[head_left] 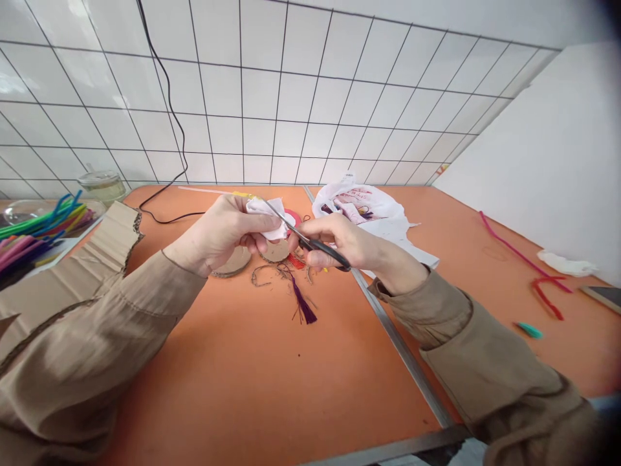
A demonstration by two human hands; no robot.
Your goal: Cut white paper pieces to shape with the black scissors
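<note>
My left hand point(237, 228) pinches a small piece of white fabric point(264, 212), held up above the table. In my right hand point(339, 239) is a pair of black-handled scissors point(323, 249), its blades pointing up and left against the fabric. Whether the blades are apart or closed I cannot tell. Below the hands lie cardboard discs point(275, 251), one of them partly behind my left hand. A dark purple tassel point(303, 304) rests on the table in front of them, beside brown scraps. Something round and red point(292, 219) shows behind the scissors, partly hidden.
A white plastic bag point(369, 210) with things in it lies behind my right hand. Corrugated cardboard point(72, 265) and colourful pipe cleaners point(43, 233) are at the left, near a glass jar point(101, 186). Red pipe cleaners point(547, 298) and a green tassel point(528, 330) lie at the right.
</note>
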